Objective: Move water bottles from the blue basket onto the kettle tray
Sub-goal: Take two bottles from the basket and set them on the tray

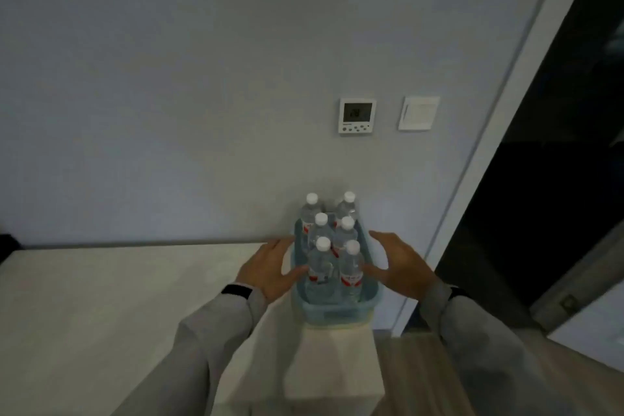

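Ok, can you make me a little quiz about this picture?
1. How many bottles stand in the basket?
2. True or false: the left hand is lifting a bottle out.
3. What hangs nearest the thermostat: A) clock B) switch C) mirror?

Key: 1. Six. 2. False; both it and the right hand are open beside the basket. 3. B.

dim, cool and flat throughout, no clear light source. soft shadows cast up the wall point(169, 78) behind the bottles point(332, 246). slightly blurred overall, perhaps from motion. door frame point(489, 145) bowed by wide-angle distortion at right; doorway black.
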`<state>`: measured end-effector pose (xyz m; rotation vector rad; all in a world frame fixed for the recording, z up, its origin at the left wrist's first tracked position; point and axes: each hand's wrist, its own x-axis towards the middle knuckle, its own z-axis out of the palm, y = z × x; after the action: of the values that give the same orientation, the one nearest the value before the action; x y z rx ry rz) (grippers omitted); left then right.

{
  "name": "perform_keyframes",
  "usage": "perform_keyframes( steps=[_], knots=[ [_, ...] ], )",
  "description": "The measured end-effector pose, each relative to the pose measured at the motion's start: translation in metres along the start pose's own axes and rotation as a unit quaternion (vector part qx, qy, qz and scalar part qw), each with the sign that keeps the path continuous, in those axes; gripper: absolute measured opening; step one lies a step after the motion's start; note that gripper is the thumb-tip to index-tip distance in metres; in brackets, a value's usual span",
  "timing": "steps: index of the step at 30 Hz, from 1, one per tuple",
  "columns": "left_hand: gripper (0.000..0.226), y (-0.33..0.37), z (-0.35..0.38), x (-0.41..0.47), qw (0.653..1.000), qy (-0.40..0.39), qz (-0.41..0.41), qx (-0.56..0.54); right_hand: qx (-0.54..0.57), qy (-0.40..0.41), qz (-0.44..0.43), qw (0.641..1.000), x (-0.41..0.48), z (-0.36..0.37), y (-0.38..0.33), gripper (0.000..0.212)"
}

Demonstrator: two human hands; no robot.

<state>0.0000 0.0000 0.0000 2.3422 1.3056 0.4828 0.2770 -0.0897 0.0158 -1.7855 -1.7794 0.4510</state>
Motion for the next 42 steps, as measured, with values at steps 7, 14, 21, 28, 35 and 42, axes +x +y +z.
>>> perform_keyframes(
  steps=[7, 14, 21, 28, 35, 42],
  knots=[
    [0.076, -0.004, 0.057, 0.043, 0.984, -0.079, -0.114, -0.109, 0.08, -0.093, 0.089, 0.988, 0.032, 0.047, 0.056, 0.075],
    [0.072, -0.003, 0.093, 0.066, 0.97, -0.067, -0.142, -0.186, 0.169, -0.104, 0.101, 0.975, 0.05, 0.079, 0.081, 0.073],
    [0.078, -0.011, 0.104, 0.068, 0.968, -0.037, -0.15, -0.197, 0.191, -0.081, 0.104, 0.973, 0.053, 0.086, 0.089, 0.073],
    [0.066, -0.007, 0.092, 0.06, 0.965, 0.026, -0.148, -0.215, 0.19, -0.024, 0.074, 0.979, 0.051, 0.074, 0.077, 0.067],
    [0.056, 0.004, 0.035, 0.043, 0.957, 0.14, -0.104, -0.233, 0.183, 0.043, -0.005, 0.982, 0.057, 0.031, 0.03, 0.068],
    [0.068, -0.026, -0.037, -0.01, 0.951, 0.211, -0.098, -0.206, 0.194, 0.03, -0.095, 0.976, 0.064, 0.024, -0.059, 0.062]
  ],
)
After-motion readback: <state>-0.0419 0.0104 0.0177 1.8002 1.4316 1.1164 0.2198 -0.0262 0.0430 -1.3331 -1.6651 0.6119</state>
